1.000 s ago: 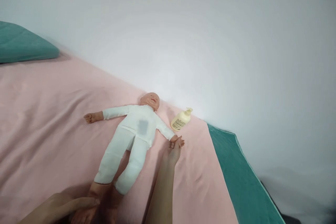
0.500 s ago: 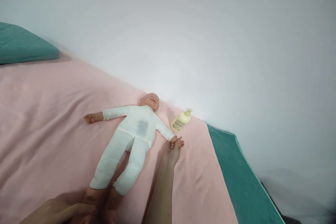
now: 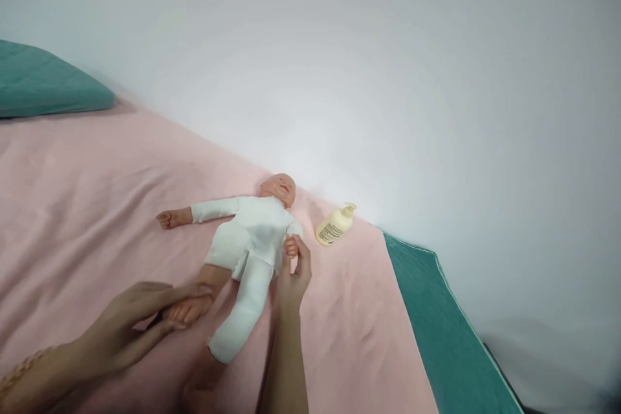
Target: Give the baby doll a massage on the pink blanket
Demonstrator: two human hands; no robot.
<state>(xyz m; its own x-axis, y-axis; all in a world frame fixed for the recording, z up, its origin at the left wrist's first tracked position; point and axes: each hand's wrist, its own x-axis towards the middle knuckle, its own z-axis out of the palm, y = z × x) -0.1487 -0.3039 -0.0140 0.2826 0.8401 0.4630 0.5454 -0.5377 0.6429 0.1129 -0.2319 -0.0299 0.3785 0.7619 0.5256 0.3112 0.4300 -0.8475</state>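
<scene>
A baby doll (image 3: pixel 257 228) in a white cloth suit lies on its back on the pink sheet (image 3: pixel 359 336), its head toward the wall. My left hand (image 3: pixel 145 310) grips the doll's foot on the left side, and that leg is bent up toward the body. My right hand (image 3: pixel 297 268) holds the doll's hand between thumb and fingers, beside its chest. The doll's other arm stretches out to the left, and its other leg lies straight.
A pale yellow pump bottle (image 3: pixel 334 226) stands right of the doll, near the wall (image 3: pixel 388 77). Green quilted fabric (image 3: pixel 451 310) lies along the right edge. A green cushion-like item (image 3: pixel 48 84) is at the far left.
My left hand has moved up and right, bending the doll's leg toward its body. My right hand has brought the doll's arm inward to its chest.
</scene>
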